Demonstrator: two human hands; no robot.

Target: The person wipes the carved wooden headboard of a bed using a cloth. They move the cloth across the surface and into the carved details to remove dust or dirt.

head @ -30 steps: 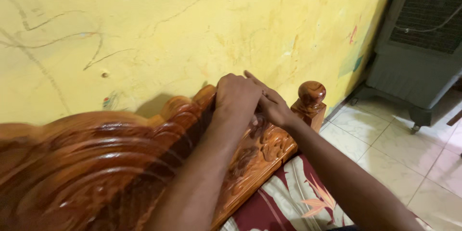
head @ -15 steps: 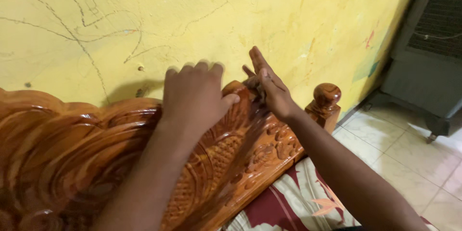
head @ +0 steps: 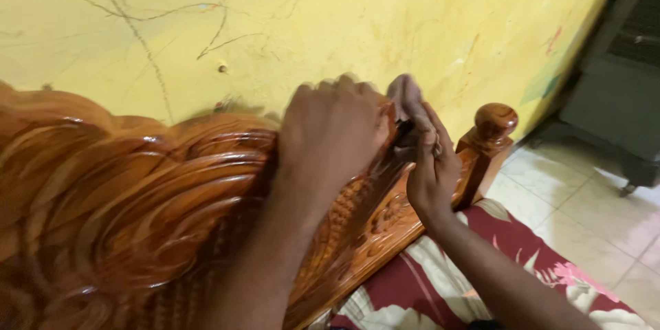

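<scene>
Both hands work at the top edge of the carved wooden headboard point(head: 137, 192), close against the yellow wall point(head: 344, 20). Her left hand point(head: 333, 134) curls over the crest, grip closed on the wood. Just beside it, the right hand point(head: 430, 172) pinches a small greyish cloth point(head: 405, 96) against the carving.

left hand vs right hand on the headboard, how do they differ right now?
The left hand lies knuckles-up over the top edge of the carved wooden headboard; the right hand sits lower, against its carved face. The left hand holds nothing that shows; the right hand grips a small dark cloth. Both touch the headboard near its knobbed corner post.
</scene>
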